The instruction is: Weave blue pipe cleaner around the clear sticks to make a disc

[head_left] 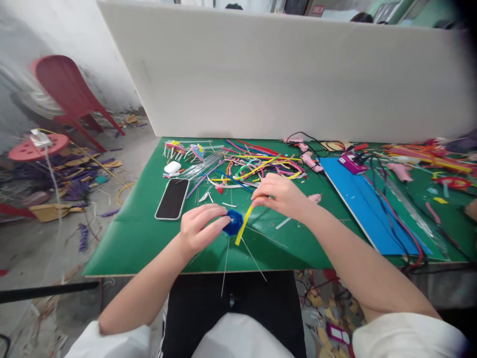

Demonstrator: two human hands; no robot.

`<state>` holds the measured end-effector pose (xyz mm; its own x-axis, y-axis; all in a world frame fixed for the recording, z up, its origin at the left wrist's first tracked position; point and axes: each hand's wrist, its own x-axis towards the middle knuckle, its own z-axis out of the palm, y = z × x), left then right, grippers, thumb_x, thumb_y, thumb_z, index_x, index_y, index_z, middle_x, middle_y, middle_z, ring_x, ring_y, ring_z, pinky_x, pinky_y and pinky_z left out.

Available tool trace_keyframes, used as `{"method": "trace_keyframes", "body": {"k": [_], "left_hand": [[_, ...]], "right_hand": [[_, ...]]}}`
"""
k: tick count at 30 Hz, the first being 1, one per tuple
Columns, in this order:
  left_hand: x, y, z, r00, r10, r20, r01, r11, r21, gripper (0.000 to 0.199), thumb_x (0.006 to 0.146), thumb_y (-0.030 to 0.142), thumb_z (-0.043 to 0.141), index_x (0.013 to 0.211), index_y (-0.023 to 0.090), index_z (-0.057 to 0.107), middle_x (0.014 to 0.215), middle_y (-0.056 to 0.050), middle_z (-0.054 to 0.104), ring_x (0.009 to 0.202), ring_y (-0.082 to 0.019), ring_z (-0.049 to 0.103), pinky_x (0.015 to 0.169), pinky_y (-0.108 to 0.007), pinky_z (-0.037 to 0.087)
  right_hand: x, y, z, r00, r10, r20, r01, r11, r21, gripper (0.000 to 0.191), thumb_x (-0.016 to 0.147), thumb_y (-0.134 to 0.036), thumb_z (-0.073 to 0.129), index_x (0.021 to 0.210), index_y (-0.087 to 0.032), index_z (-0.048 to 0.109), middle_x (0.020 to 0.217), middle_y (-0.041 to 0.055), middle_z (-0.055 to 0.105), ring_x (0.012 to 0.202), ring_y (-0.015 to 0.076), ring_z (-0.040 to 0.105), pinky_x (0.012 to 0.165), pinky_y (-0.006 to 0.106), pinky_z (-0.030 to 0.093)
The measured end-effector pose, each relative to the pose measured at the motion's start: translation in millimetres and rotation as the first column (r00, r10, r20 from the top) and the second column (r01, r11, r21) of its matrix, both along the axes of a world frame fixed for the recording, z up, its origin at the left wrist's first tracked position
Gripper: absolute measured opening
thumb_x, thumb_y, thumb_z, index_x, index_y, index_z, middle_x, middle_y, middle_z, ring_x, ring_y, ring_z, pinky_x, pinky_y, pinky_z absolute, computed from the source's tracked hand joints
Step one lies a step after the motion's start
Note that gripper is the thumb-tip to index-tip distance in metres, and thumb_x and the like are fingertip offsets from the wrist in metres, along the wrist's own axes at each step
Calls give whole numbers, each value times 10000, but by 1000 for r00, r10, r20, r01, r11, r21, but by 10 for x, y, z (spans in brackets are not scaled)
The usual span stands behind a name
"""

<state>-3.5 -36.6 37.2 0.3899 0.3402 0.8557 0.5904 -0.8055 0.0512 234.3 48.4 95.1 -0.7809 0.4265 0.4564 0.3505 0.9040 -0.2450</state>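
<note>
My left hand (203, 227) pinches a dark blue fuzzy disc (234, 223) by its left side. Thin pale wires (225, 268) stick out from the disc in several directions, some past the table's front edge. My right hand (278, 196) is closed on the upper end of a yellow pipe cleaner (244, 226), which hangs down at a slant along the disc's right side. Whether the yellow strip touches the disc I cannot tell. Behind my hands lies a tangle of coloured pipe cleaners (257, 166).
On the green table (130, 248) lie a phone (172, 199), a white earbud case (172, 167), clear sticks (201, 166), pink glue guns (400, 171), a blue board (367, 209) and a purple power strip (352, 163) with cables. A white partition (283, 79) stands behind; a red chair (65, 89) is at left.
</note>
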Motion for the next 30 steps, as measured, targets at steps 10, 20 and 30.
{"method": "trace_keyframes", "body": {"k": [10,20,30], "left_hand": [[174,199,6,935,-117,336,177,972,-152,163,798,168,614,952,216,591,869,-52,665,799,-158,646,683,-297,564],[-50,605,-223,380,391,838,571,614,-545,298,677,297,723,866,200,515,688,31,582,559,-97,616,430,-165,497],[-16,709,-385,526,531,665,533,403,-744,324,655,332,741,871,164,567,726,12,618,558,-104,610,490,-225,542]], "right_hand": [[-125,93,-29,986,-18,-163,-42,933,-358,204,820,-373,599,718,-213,671,696,4,632,704,135,530,687,273,405],[-323,694,-385,807,-469,-359,397,881,-257,299,859,-445,508,779,-209,674,741,36,643,717,178,567,684,310,421],[-376,990,-622,894,-419,-161,374,894,-247,237,863,-196,494,997,-182,689,992,82,689,939,213,611,852,359,461]]}}
